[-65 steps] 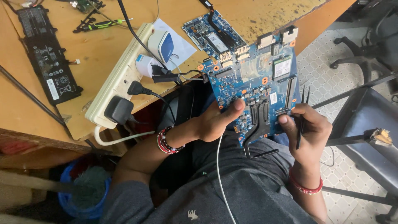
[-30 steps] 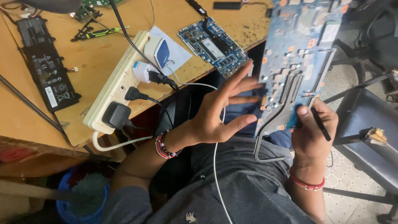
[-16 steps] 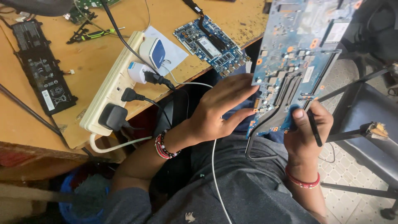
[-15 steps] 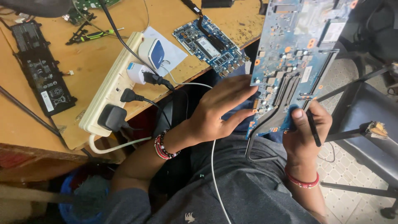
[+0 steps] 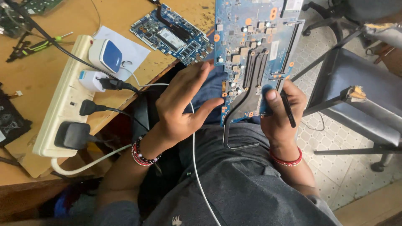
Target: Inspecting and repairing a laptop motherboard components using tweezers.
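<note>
A large blue circuit board (image 5: pixel 255 46) with a dark copper heat pipe is held up over my lap, next to the table edge. My right hand (image 5: pixel 279 113) grips its lower right corner, thumb on the front. The same hand also pins a thin black tool (image 5: pixel 288 109) against its fingers. My left hand (image 5: pixel 184 104) is spread flat with fingers apart. Its fingertips and thumb rest against the board's left edge without closing on it. Both wrists carry red bead bands.
A second, smaller blue board (image 5: pixel 171 33) lies on the wooden table (image 5: pixel 37 62). A cream power strip (image 5: pixel 63 104) holds black plugs and a white-and-blue adapter (image 5: pixel 104 54). A white cable (image 5: pixel 194 159) crosses my lap. A grey metal-framed chair (image 5: pixel 360 96) stands at right.
The big board came up off my lap and turned more upright. My left hand let go of its lower edge and opened flat beside it. My right hand kept the board and tool.
</note>
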